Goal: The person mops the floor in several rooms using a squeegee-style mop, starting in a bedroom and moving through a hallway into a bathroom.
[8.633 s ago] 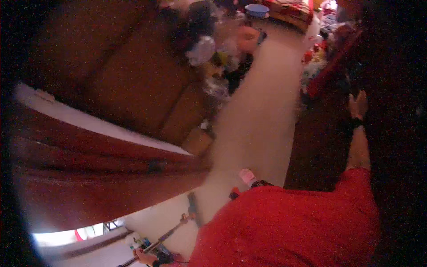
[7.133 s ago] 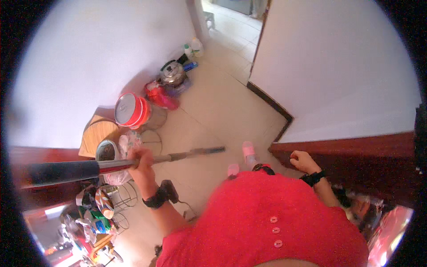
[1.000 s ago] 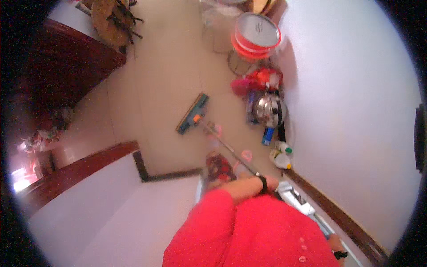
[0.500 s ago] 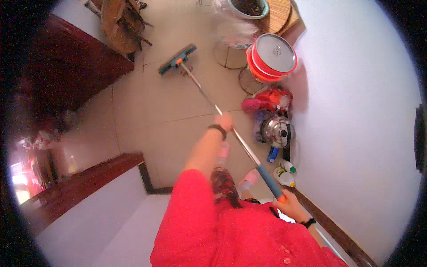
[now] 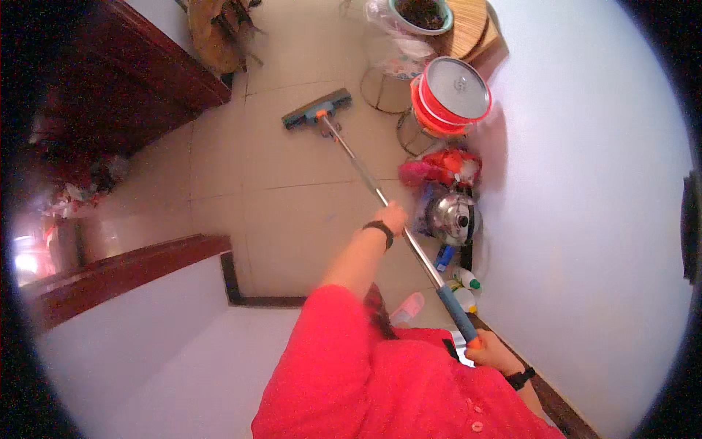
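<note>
A sponge mop [image 5: 431,272] runs slantwise across the view, its wide grey-blue head [image 5: 317,110] on the beige tiled floor. My left hand [image 5: 393,218] is wrapped round the metal pole about midway along. At the near end, my right hand [image 5: 494,352] grips the mop by the orange tip of its blue-grey handle. Both hands are closed, and both wrists wear dark bands. Below my left forearm a pink slipper [image 5: 407,310] shows on one foot.
Along the right wall stand a red bucket with a grey lid [image 5: 457,88], red plastic bags [image 5: 444,167], a metal pot [image 5: 452,218] and white bottles [image 5: 465,298]. A wooden stool [image 5: 212,33] is at the far left, beside dark red furniture [image 5: 146,66]. A wall end [image 5: 146,307] juts in at lower left.
The mop head has shifted right and a little nearer. Both hands have moved right and nearer with the pole, still gripping it.
</note>
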Motion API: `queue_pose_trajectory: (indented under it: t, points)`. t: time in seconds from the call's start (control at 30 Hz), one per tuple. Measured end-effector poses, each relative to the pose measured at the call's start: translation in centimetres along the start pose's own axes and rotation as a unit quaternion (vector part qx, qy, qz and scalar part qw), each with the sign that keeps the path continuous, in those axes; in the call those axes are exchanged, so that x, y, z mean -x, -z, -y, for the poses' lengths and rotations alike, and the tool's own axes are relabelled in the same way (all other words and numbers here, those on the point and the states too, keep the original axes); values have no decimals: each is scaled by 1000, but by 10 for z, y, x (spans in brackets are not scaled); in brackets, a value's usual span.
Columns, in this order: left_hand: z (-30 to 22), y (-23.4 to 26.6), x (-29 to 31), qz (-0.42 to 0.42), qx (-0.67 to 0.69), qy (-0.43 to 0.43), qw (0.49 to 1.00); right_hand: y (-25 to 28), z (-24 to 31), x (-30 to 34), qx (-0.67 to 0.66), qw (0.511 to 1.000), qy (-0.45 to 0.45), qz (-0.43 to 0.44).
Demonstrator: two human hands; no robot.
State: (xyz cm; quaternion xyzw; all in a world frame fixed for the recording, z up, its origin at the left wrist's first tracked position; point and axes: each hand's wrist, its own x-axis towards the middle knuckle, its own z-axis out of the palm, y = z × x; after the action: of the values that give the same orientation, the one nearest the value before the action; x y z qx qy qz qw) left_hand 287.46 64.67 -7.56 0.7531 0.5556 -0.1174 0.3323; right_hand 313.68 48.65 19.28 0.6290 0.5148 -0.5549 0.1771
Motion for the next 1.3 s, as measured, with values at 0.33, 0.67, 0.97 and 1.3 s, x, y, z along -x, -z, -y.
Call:
queue_pose_trajectory:
  t: [0.33, 0.67, 0.97, 1.3]
  points:
    - [-210, -212, 80, -3, 36, -172, 984, -5, -270, 146, 31, 998, 51, 24]
    - [-380, -267, 141, 159, 90, -265, 947, -20, -368, 255, 197, 955, -222, -4]
    - [-242, -268, 112, 32, 50, -126, 990, -50, -345, 142, 147, 982, -120, -2]
    - [-96, -114, 130, -121, -27, 28, 992, -7, -165, 109, 118, 993, 19, -17]
